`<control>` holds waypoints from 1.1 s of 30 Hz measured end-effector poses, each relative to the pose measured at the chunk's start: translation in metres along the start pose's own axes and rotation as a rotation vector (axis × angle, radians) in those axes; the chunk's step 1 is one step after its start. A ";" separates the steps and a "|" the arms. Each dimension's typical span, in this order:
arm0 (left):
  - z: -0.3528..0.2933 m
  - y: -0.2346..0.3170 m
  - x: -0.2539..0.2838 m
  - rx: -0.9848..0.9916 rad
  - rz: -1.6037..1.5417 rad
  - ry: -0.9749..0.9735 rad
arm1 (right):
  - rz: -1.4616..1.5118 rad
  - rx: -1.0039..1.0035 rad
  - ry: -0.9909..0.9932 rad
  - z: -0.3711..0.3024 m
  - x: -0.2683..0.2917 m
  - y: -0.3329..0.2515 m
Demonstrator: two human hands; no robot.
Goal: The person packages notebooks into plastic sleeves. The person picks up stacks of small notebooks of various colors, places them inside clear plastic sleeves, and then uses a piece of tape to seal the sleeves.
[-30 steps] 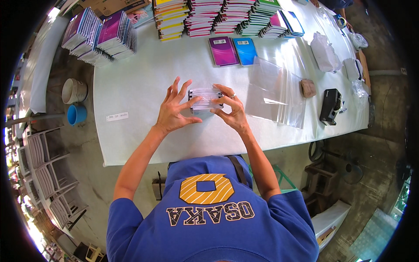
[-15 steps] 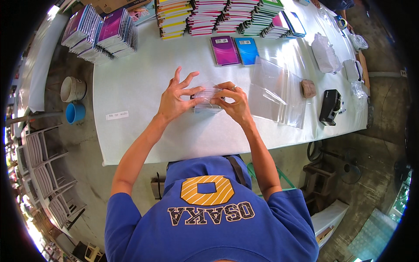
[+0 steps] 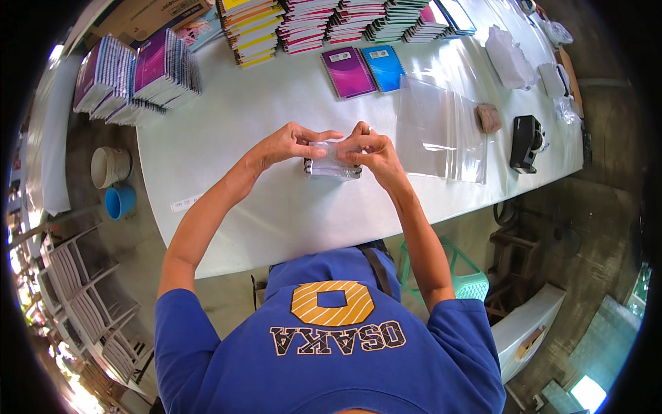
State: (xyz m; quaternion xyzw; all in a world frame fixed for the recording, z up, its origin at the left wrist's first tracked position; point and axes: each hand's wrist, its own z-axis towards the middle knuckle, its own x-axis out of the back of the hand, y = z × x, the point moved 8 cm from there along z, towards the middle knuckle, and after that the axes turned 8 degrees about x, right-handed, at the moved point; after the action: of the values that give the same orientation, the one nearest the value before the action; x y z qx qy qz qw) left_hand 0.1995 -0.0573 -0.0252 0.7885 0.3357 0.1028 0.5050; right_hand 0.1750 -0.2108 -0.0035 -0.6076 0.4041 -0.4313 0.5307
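In front of me on the white table [image 3: 234,234] stands a small stack of spiral notebooks [image 3: 336,172], its end toward me covered by a clear plastic bag [image 3: 329,157]. My left hand [image 3: 286,143] is at its upper left, thumb and forefinger closed on the plastic. From the other side my right hand [image 3: 374,153] pinches the plastic at the top, its fingers curled together. The two thumbs are close to each other over the stack. My hands hide part of its far side.
Flat clear plastic bags [image 3: 438,134] lie to the right, a brown block [image 3: 489,119] at their edge, beside a black tape dispenser [image 3: 526,143]. A purple notebook [image 3: 349,72] and a blue one [image 3: 385,69] lie ahead. Notebook stacks [image 3: 252,34] line the back; others [image 3: 162,72] stand left.
My left hand's fingers, spread and raised before, have come down and closed in on the plastic. My right hand stays at the bundle, fingers more curled. The view has shifted slightly.
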 end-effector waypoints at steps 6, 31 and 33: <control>-0.008 0.019 -0.007 -0.152 0.472 0.004 | -0.080 0.209 0.040 -0.008 -0.009 -0.021; -0.057 0.044 -0.072 -0.277 1.621 0.545 | -1.094 -0.271 1.400 -0.241 0.527 0.023; -0.049 0.043 -0.073 -0.313 1.608 0.529 | -0.499 -0.326 1.263 -0.272 0.617 0.056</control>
State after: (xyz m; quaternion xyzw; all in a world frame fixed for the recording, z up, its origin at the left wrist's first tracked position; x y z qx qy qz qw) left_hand 0.1385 -0.0790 0.0479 0.6582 -0.2363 0.6547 0.2870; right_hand 0.0999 -0.8830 0.0174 -0.3870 0.5430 -0.7450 -0.0188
